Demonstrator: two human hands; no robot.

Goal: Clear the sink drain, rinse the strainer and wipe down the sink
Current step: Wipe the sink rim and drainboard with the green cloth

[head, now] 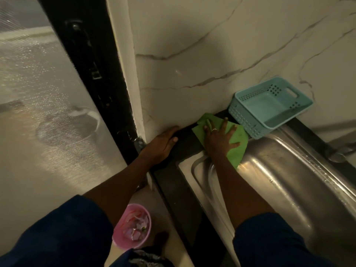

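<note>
A green cloth [238, 149] lies flat over the far left corner of the steel sink [279, 180] and the dark counter [183, 182] beside it. My right hand [219, 138] presses down on the cloth with fingers spread; a ring shows on one finger. My left hand [160, 143] rests flat on the dark counter against the wall corner, holding nothing. The drain and strainer are not in view.
A light blue perforated basket [269, 106] stands tilted on the counter behind the sink, against the marble wall [212, 54]. On the floor below sits a pink bin [133, 226] with scraps. A dark-framed screen door [77, 64] is to the left.
</note>
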